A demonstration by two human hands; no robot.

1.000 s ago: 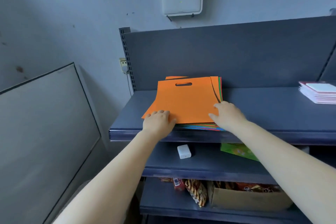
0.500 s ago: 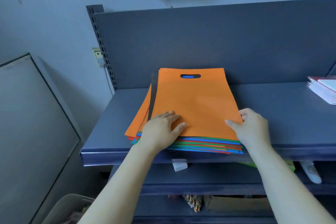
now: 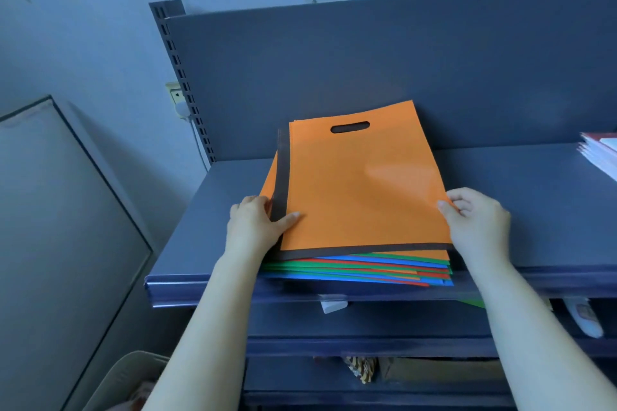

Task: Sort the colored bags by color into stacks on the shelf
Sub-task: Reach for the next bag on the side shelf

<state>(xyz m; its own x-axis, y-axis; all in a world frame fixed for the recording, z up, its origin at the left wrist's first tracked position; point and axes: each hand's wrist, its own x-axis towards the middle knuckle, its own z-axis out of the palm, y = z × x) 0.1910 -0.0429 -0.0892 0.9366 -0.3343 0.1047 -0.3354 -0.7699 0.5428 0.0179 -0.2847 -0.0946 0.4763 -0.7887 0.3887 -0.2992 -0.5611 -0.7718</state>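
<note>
A mixed pile of flat bags (image 3: 360, 269) lies on the top shelf (image 3: 521, 197), with blue, green, red and orange edges showing at the front. An orange bag (image 3: 360, 187) with a slot handle lies on top, over a black bag (image 3: 281, 183) whose left and front edges show. My left hand (image 3: 255, 227) grips the pile's left edge, thumb on the orange bag, fingers curled round the side. My right hand (image 3: 477, 223) pinches the orange bag's right edge.
A stack of white and pink sheets (image 3: 601, 157) sits at the shelf's far right. The shelf's back panel (image 3: 400, 77) rises behind the pile. Lower shelves hold a white block (image 3: 334, 305), a green packet and a cardboard box. A grey board (image 3: 60, 243) leans at the left.
The top orange bag has shifted right, baring the black bag's left and front edges. My left hand moved to the pile's left side; my right hand slid up the right edge.
</note>
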